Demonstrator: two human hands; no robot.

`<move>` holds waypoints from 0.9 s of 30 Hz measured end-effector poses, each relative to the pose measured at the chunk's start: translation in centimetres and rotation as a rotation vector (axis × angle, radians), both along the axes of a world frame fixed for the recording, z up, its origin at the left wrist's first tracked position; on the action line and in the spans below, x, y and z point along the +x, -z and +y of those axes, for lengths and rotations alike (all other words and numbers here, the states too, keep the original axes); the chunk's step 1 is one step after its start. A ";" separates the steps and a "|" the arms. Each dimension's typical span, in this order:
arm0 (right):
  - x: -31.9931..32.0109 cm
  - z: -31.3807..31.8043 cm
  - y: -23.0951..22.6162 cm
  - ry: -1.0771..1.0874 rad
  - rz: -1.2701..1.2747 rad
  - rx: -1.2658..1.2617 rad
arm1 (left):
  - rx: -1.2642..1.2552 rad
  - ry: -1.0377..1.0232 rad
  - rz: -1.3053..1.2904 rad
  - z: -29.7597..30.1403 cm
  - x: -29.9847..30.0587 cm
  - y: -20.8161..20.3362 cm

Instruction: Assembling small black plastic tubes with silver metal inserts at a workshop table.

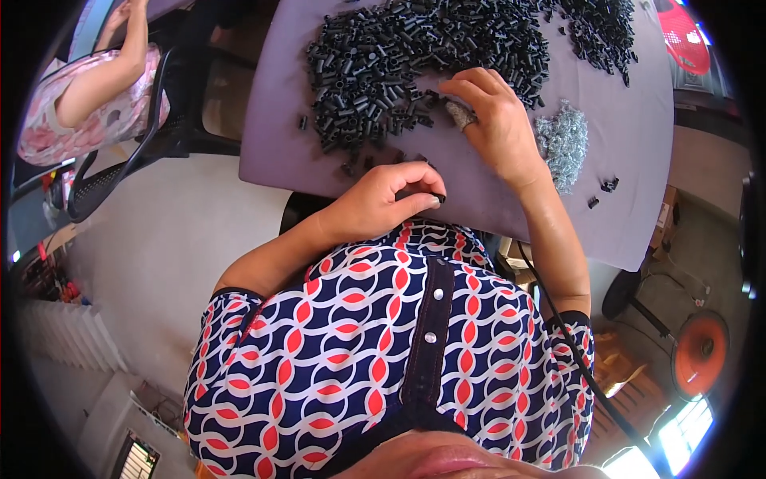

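Note:
My left hand (387,195) is at the table's near edge, its thumb and forefinger closed on a small black plastic tube (440,198). Most of that tube is hidden by the fingertips. My right hand (501,124) reaches over the near side of a large pile of black plastic tubes (363,76). Its fingers are bent, with the thumb, wrapped in beige tape (460,116), apart from the forefinger. No piece shows clearly between them. Beside the right wrist lies a heap of small, shiny, clear or silvery pieces (562,144).
A cloth of dull purple covers the table (630,160). A second black heap (598,36) lies far right, and a few loose black parts (610,185) near the right side. Another person (96,96) sits at left by a black chair (120,180). An orange round fan (700,351) stands lower right.

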State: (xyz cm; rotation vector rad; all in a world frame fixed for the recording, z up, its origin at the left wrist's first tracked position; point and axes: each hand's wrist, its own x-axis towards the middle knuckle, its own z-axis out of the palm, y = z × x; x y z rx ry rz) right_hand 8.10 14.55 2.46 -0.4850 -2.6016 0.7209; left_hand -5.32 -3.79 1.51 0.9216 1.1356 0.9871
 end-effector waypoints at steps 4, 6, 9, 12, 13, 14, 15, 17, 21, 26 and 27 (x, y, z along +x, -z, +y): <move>-1.5 -1.8 -0.5 -0.177 0.086 0.009 | 0.071 0.009 0.045 -0.3 0.3 0.6; -2.0 -2.1 0.3 -0.224 0.078 -0.029 | 0.058 0.009 0.028 -0.5 0.4 0.5; -2.5 -2.0 1.1 -0.221 -0.026 -0.006 | 0.033 0.003 0.006 -0.5 0.3 0.3; -2.9 -1.9 1.4 -0.132 0.013 0.085 | 0.025 -0.013 -0.015 -0.7 0.3 0.4; -3.1 -1.8 1.3 -0.132 -0.002 0.092 | 0.027 -0.014 -0.017 -0.6 0.2 0.4; -3.2 -1.8 1.2 -0.131 -0.015 0.099 | 0.026 -0.007 -0.011 -0.6 0.2 0.4; -3.3 -1.9 1.1 -0.132 -0.015 0.101 | 0.025 0.001 -0.005 -0.6 0.2 0.3; -3.7 -2.0 0.9 -0.172 -0.055 0.102 | 0.020 0.001 -0.014 -0.6 0.1 0.3; -4.8 -2.8 0.4 -0.212 -0.065 0.218 | 0.025 -0.002 -0.024 -0.7 0.0 0.6; -5.7 -3.2 0.4 -0.271 -0.175 0.353 | 0.031 -0.013 -0.022 -0.7 0.1 0.6; -5.8 -3.2 0.3 -0.270 -0.173 0.355 | 0.022 -0.018 -0.037 -0.7 0.2 0.5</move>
